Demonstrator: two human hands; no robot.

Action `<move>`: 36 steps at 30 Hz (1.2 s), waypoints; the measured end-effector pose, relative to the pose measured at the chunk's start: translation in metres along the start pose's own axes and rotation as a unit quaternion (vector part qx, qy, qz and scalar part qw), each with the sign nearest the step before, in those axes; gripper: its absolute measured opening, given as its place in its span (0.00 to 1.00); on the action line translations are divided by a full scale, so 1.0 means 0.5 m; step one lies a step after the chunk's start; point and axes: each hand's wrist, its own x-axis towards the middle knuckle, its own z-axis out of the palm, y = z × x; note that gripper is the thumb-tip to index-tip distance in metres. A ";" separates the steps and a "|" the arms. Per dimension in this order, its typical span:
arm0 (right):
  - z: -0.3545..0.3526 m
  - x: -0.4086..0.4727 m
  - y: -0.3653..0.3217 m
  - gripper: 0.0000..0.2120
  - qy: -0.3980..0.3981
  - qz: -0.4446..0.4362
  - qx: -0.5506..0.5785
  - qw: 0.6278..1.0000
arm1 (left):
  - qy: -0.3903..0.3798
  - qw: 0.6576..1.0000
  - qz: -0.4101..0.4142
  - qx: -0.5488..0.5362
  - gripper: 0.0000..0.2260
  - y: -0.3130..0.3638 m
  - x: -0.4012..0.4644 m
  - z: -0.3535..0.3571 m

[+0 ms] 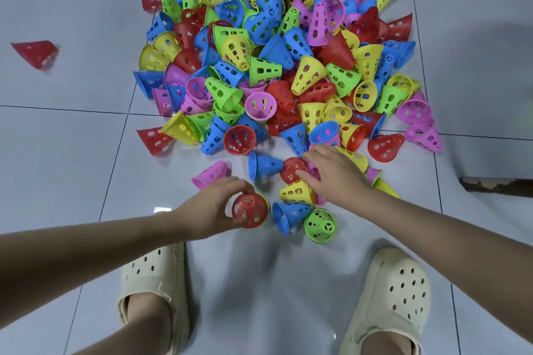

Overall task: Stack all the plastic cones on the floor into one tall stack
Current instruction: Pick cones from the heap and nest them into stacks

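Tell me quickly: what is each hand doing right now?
Left hand: grips a red cone, green showing beneath it.
Right hand: fingers reaching onto another red cone; grip cannot be told.

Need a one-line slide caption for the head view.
Left hand grips a red cone while the right hand reaches a red cone at the edge of the multicolored pile.

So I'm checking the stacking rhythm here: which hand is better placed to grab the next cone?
The right hand. Its fingers already reach over the red cone on the floor, while the left hand is busy gripping the red-topped stack.
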 end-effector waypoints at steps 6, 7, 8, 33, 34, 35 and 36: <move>-0.005 0.068 -0.007 0.23 -0.086 0.024 -0.038 0.995 | -0.008 0.981 0.048 0.190 0.24 -0.036 0.021 0.036; -0.002 0.072 -0.008 0.23 -0.094 0.028 -0.044 0.994 | -0.013 0.978 0.047 0.205 0.24 -0.040 0.027 0.037; 0.001 0.074 -0.008 0.22 -0.103 0.028 -0.052 0.993 | -0.015 0.974 0.045 0.220 0.24 -0.043 0.033 0.037; -0.074 -0.263 -0.008 0.14 0.127 0.094 0.239 0.958 | 0.000 0.990 0.019 0.141 0.23 0.011 0.139 -0.031; -0.062 -0.271 -0.007 0.14 0.110 0.086 0.229 0.964 | 0.003 0.988 0.014 0.155 0.24 0.019 0.144 -0.031; -0.049 -0.276 -0.006 0.15 0.089 0.075 0.222 0.968 | 0.007 0.986 0.003 0.164 0.24 0.024 0.150 -0.029; -0.037 -0.278 -0.006 0.15 0.069 0.064 0.218 0.971 | 0.011 0.986 -0.010 0.169 0.24 0.028 0.156 -0.027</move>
